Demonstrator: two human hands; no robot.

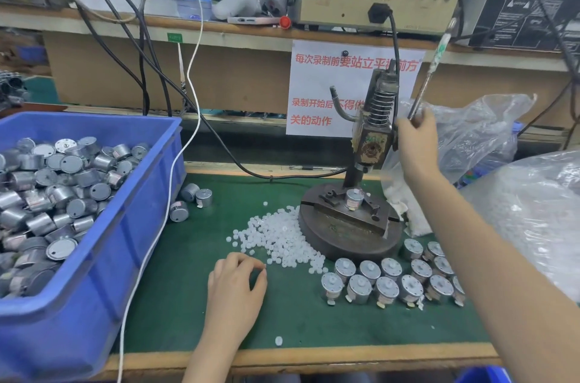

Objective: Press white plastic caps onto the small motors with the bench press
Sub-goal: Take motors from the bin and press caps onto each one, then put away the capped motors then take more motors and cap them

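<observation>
One motor [354, 198] sits upright in the fixture on the round base of the bench press [375, 131], right under the ram. I see something pale on its top, but I can't say for sure that a cap is seated there. I judge this to be the pressing step: the right hand [416, 137] is raised beside the press head, fingers wrapped around the lower end of the lever [423, 90], which slants up and away. The next move, as I read it, calls for a steady pull down on that lever, with the motor square in its nest so the cap goes on straight. The left hand [233, 285] rests low on the green mat [188, 304], fingers curled and their tips at the near edge of the pile of white caps [279, 238]. Whether it has one pinched I cannot tell. Capped motors [389, 282] stand in rows just in front of the base, and the blue bin [94, 257] of loose motors is off to the left.
</observation>
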